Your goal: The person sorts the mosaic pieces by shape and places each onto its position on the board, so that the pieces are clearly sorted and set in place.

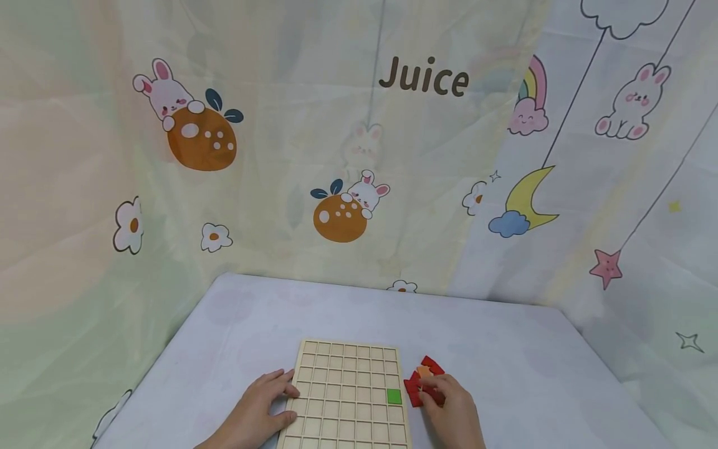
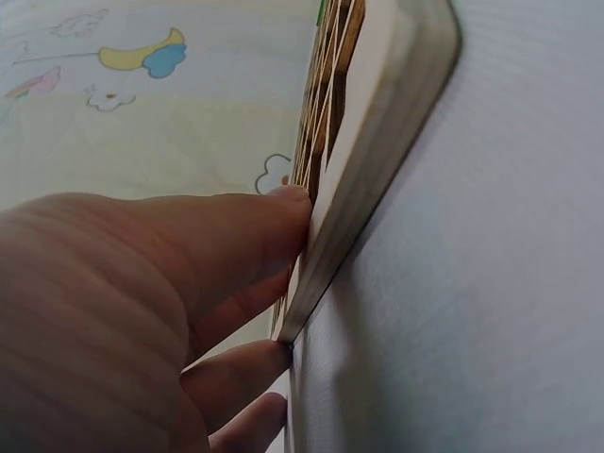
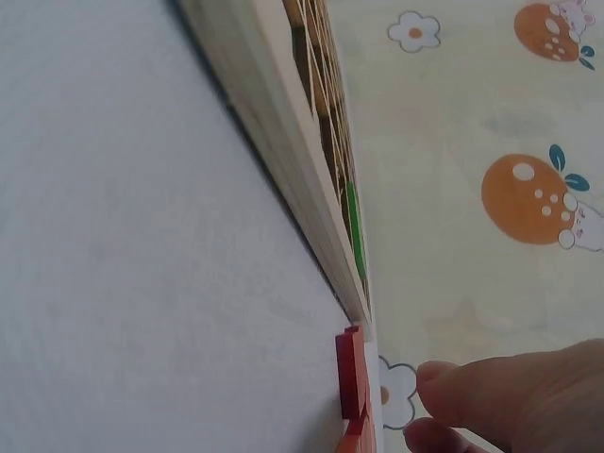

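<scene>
A pale wooden grid board (image 1: 348, 393) lies flat on the table, with one green square tile (image 1: 394, 396) in a cell near its right edge. My left hand (image 1: 263, 399) rests against the board's left side. In the left wrist view, the thumb (image 2: 255, 226) touches the board's rim (image 2: 377, 123). On the right, my right hand (image 1: 451, 408) hovers over several red pieces (image 1: 414, 390) and an orange piece (image 1: 424, 371) beside the board. Its thumb and fingertips are close to the pieces, and no held piece shows. In the right wrist view, a red piece (image 3: 352, 373) stands out near the board's corner.
A white cloth covers the table (image 1: 493, 349). Behind and at the sides hangs a printed curtain (image 1: 269, 137) with rabbits, oranges, flowers and a moon.
</scene>
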The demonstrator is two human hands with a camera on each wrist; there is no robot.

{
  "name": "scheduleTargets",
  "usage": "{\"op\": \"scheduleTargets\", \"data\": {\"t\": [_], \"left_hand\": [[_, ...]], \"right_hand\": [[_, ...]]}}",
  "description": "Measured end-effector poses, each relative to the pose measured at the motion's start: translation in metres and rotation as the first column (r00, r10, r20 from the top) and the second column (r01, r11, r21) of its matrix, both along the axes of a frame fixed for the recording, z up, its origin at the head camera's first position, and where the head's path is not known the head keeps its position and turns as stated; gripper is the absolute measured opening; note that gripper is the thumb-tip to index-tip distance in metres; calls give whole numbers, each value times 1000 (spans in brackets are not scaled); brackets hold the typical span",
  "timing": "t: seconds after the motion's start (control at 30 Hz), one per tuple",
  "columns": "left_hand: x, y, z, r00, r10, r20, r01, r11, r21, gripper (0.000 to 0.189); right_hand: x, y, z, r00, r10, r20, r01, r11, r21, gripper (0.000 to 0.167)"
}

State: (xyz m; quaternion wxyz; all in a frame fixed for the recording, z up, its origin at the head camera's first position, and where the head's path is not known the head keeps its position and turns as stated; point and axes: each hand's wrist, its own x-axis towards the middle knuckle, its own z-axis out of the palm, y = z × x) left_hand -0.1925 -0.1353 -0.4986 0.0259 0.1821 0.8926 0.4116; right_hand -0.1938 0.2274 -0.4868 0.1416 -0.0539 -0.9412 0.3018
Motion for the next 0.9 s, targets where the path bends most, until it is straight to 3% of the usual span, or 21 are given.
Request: {"op": "scheduleTargets", "data": {"t": [0.43,0.7,0.9], "left_hand": [[1,-1,0,1000,-7,8,7,1000,30,13],[1,-1,1,1000,-9,10,9,998,56,6],[0,-2,0,1000,-20,13,19,998,61,6]], "right_hand": [[-3,28,3,991,-120,53,120,993,-3,23],[-4,36,1,987,-141,72,141,990,1,25],[-4,38,-3,983,-129,129,132,991,-12,30]]}}
